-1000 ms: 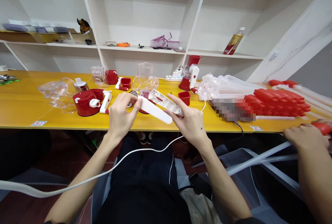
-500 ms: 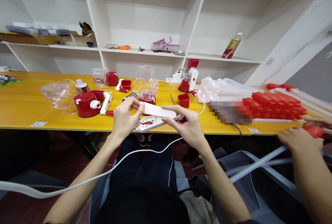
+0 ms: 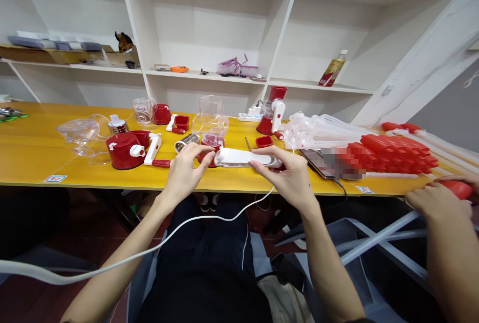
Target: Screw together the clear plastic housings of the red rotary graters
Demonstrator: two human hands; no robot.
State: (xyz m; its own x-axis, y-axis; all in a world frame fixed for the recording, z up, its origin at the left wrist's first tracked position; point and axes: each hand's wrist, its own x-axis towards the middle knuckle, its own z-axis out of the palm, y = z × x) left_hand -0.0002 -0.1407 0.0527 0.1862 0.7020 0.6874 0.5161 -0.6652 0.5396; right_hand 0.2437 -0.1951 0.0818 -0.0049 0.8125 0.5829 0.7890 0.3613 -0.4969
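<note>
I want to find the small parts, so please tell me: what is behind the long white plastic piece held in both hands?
Behind the long white plastic piece stand a red round base, partly covered, and a small red plastic cup on the yellow table. The hands hide whatever lies directly below.

Red grinder base (image 3: 123, 150) on yellow table (image 3: 33, 156), clear jug (image 3: 210, 109), bottle (image 3: 331, 71) on shelf (image 3: 322, 86)
</note>
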